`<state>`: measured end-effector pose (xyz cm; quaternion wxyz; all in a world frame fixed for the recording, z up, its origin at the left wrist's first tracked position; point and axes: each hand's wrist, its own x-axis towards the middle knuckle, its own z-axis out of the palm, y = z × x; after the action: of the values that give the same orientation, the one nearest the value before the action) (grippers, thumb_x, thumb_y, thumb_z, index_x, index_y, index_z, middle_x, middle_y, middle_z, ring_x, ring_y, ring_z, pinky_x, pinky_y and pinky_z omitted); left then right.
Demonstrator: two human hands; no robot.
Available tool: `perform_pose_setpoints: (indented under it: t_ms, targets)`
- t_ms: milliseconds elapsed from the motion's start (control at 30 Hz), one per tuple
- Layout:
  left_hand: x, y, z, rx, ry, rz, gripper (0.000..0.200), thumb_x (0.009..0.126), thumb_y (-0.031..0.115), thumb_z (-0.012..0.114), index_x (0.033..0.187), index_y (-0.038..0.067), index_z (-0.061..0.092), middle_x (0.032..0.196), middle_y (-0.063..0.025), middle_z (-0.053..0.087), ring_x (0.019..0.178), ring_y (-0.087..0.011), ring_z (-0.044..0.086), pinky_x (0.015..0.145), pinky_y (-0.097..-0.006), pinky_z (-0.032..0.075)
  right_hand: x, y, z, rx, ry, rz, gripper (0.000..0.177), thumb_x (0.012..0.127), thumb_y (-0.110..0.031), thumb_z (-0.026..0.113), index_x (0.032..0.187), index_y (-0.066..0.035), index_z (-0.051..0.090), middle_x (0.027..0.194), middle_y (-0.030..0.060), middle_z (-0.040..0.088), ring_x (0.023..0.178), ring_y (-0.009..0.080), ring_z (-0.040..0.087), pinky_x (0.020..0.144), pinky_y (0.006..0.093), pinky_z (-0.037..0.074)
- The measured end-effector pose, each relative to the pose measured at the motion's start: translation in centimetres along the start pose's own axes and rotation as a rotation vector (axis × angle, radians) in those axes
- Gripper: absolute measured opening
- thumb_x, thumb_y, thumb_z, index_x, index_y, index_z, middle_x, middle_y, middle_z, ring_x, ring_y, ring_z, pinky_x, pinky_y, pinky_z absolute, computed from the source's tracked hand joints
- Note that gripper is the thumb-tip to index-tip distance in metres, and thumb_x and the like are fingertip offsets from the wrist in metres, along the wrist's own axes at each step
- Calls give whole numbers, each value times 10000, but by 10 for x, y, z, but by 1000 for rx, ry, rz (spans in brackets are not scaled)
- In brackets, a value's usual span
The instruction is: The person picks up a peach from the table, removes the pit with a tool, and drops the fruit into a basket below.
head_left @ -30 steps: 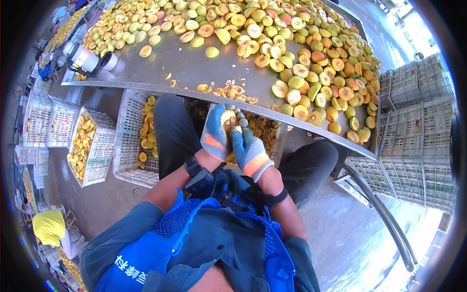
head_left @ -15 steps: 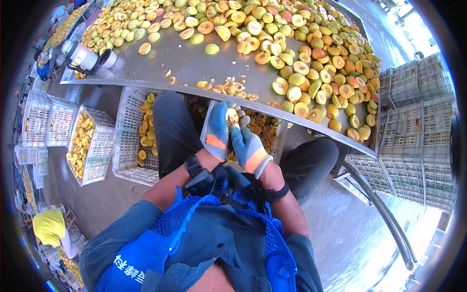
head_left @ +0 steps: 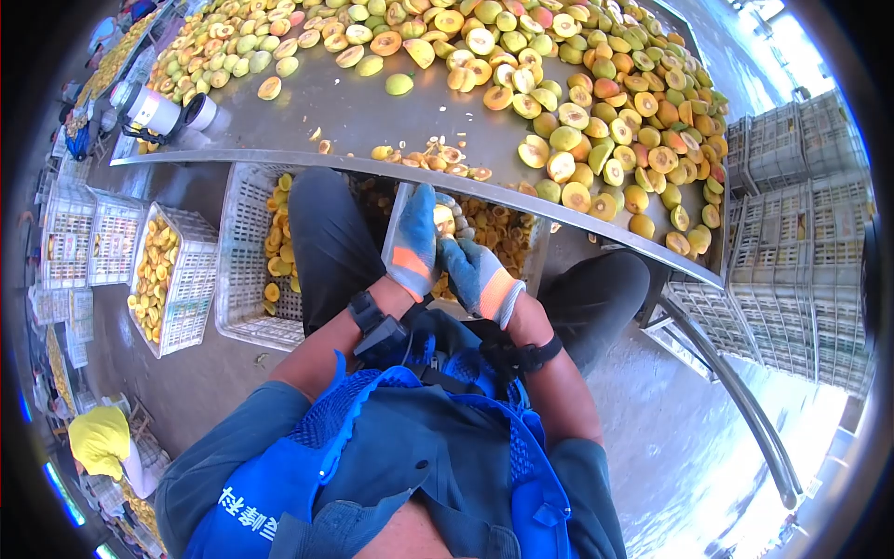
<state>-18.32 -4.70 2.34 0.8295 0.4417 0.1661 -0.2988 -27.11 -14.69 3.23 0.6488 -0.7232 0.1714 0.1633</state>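
My left hand (head_left: 414,244), in a blue, orange and grey work glove, is closed around a yellow peach piece (head_left: 444,221). Pale fingertips show along the far side of the fruit. Just below it my right hand (head_left: 477,276), gloved the same way, is closed and pressed up against the fruit; whether it grips anything else is hidden. Both hands are between my knees, over a crate (head_left: 538,270) of peach pieces (head_left: 506,244) and in front of the metal table's edge (head_left: 372,168).
Halved and whole peaches (head_left: 596,112) cover much of the metal table, with scraps (head_left: 438,156) near its edge. A white container (head_left: 154,110) stands at its left. Fruit crates (head_left: 200,270) stand on the left, stacked crates (head_left: 792,242) on the right. A person in yellow (head_left: 98,440) is lower left.
Both hands stay together at the peach piece, with the right hand shifted slightly. The camera view has moved a little.
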Motion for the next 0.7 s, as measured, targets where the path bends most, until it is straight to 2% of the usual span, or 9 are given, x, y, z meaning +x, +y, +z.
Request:
perform_pose_setpoints:
  t_ms: [100, 233, 333, 433, 500, 600, 633, 700]
  targets:
    - [-2, 2, -5, 23, -100, -15, 471, 1025, 518, 515, 884, 77, 603, 807, -95, 633, 693, -224, 645, 657, -370, 580, 2, 12, 2, 117, -49, -36, 443, 1070, -400, 503, 1051, 10, 670, 699, -12, 567, 591, 77, 522, 524, 252, 410]
    - [-3, 4, -12, 117, -200, -5, 517, 1031, 539, 495, 857, 68, 615, 789, -112, 639, 688, -227, 640, 667, -366, 575, -18, -23, -11, 316, -175, 141, 480, 1063, -491, 474, 916, -61, 629, 612, -29, 517, 449, 75, 434, 417, 242, 334]
    - [3, -5, -23, 164, -257, 12, 519, 1036, 528, 490, 850, 61, 620, 788, -120, 642, 683, -231, 635, 673, -369, 570, -16, -12, -21, 460, -341, 241, 463, 1062, -490, 482, 910, -76, 625, 600, -34, 513, 435, 73, 435, 399, 231, 329]
    - [6, -11, -29, 181, -271, 23, 503, 1036, 512, 496, 853, 59, 615, 802, -121, 641, 684, -234, 634, 675, -372, 563, -13, -4, -10, 347, -278, 176, 450, 1059, -498, 488, 910, -92, 614, 592, -42, 502, 429, 64, 437, 384, 217, 314]
    - [3, -12, -25, 139, -236, 26, 483, 1034, 498, 503, 863, 60, 610, 816, -124, 641, 689, -236, 634, 681, -372, 558, -15, 4, -11, 490, -332, 188, 439, 1057, -499, 495, 924, -95, 606, 580, -48, 474, 423, 61, 421, 380, 211, 304]
    - [0, -7, -26, 164, -430, 46, 459, 1032, 471, 518, 891, 51, 640, 796, -118, 671, 710, -218, 657, 668, -333, 547, -19, 8, -17, 859, -526, 268, 423, 1056, -495, 500, 950, -98, 600, 566, -53, 436, 407, 63, 384, 373, 208, 285]
    - [1, -6, -25, 110, -458, -2, 444, 1028, 464, 527, 905, 52, 637, 805, -118, 669, 716, -222, 659, 670, -336, 549, -19, 8, -18, 1008, -610, 301, 418, 1056, -493, 500, 960, -98, 600, 562, -53, 424, 399, 66, 369, 370, 208, 277]
    - [3, -5, -21, -3, -515, -95, 415, 1021, 451, 547, 934, 55, 631, 823, -118, 666, 728, -229, 664, 673, -341, 553, -17, 12, -15, 1087, -597, 316, 419, 1052, -498, 504, 948, -102, 591, 555, -50, 410, 404, 65, 357, 374, 214, 271]
